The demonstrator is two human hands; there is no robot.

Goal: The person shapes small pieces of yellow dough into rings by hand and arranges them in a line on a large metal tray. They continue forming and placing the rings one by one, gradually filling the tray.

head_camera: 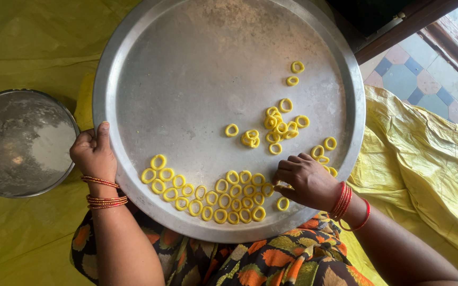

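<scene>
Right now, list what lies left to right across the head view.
Small steel bowl → left hand on the tray rim → neat rows of yellow rings → right hand → crumpled yellow sheet.

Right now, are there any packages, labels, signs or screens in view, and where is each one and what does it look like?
None in view: no package, label, sign or screen.
Only a round steel tray with yellow dough rings, held at its rim by the left hand.
The right hand rests among the rings.
A smaller steel plate lies to the left on a yellow sheet.
</scene>
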